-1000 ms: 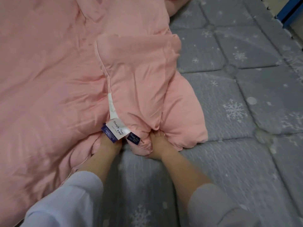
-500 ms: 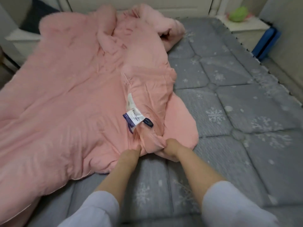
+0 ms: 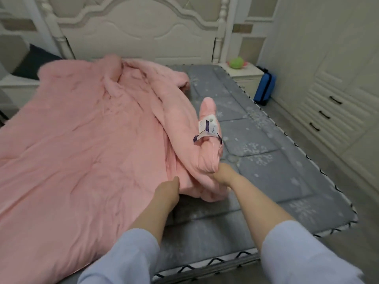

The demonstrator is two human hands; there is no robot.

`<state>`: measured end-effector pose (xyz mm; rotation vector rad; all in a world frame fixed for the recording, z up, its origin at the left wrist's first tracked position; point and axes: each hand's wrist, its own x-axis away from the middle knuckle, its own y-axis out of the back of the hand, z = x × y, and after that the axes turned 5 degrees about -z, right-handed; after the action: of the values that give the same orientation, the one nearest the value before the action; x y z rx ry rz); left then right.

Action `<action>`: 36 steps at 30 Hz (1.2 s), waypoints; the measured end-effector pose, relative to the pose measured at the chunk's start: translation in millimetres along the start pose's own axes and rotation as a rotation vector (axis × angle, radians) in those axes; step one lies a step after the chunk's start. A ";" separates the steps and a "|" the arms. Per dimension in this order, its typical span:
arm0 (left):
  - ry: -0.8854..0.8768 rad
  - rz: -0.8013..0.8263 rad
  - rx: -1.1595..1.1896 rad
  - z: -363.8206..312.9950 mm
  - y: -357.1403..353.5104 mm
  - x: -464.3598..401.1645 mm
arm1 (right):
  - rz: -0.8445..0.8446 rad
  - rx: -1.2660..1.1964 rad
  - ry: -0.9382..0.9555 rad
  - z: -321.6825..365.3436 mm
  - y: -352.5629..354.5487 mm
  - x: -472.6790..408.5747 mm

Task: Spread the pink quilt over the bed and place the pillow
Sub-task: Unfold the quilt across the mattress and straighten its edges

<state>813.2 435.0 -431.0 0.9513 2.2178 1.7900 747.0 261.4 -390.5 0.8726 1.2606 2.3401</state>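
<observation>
- The quilt corner with the label lay flat on the mattress half a second ago; now it stands lifted and is carried out to the right, over the grey surface.
- The hands were close together at the near hem a moment ago; now they are further apart, so the folded flap has begun to open.
- The view has also risen (the headboard and the nightstand are now seen), so the person seems to have straightened up for a wider pull.
- My judgement: this is the start of the spreading step, and it is far from complete, because the right half of the mattress is still bare.
- The right hand grasps the bunched corner from below; its fingers are hidden in the fabric.
- The left hand is at the near hem, with the thumb on top of the cloth; it seems to pinch the edge, but the fingers are under the fabric.
- The quilt covers the left part of the bed, and its left side hangs over the edge.
- Its long axis runs from the foot toward the headboard, and the thick folded ridge follows this same line near the middle.
- The lifted corner points up and away, toward the headboard.
- I cannot find the pillow with certainty; a dark thing lies at the far left.
</observation>
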 end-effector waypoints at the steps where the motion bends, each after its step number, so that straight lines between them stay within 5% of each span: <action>1: 0.004 0.018 -0.006 -8.9 -1.8 7.8 | -0.017 0.036 0.006 -8.8 7.2 8.6; 10: 0.018 -0.009 -0.109 -107.1 -11.1 28.5 | -0.206 -0.153 -0.038 -113.2 84.6 32.3; 20: 0.219 0.286 -0.080 -194.2 -80.4 34.7 | -0.414 -0.142 -0.251 -289.4 211.3 -9.7; 26: 0.237 0.329 -0.089 -156.6 -132.0 48.7 | 0.014 0.056 -0.378 -291.8 104.7 -15.5; 36: 0.098 0.204 -0.205 -102.1 -181.5 25.7 | 0.280 0.492 0.183 -211.9 -71.1 -29.8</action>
<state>674.5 347.1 -561.7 1.1005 2.0007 2.1470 630.6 151.0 -548.9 1.0551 1.9573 2.3984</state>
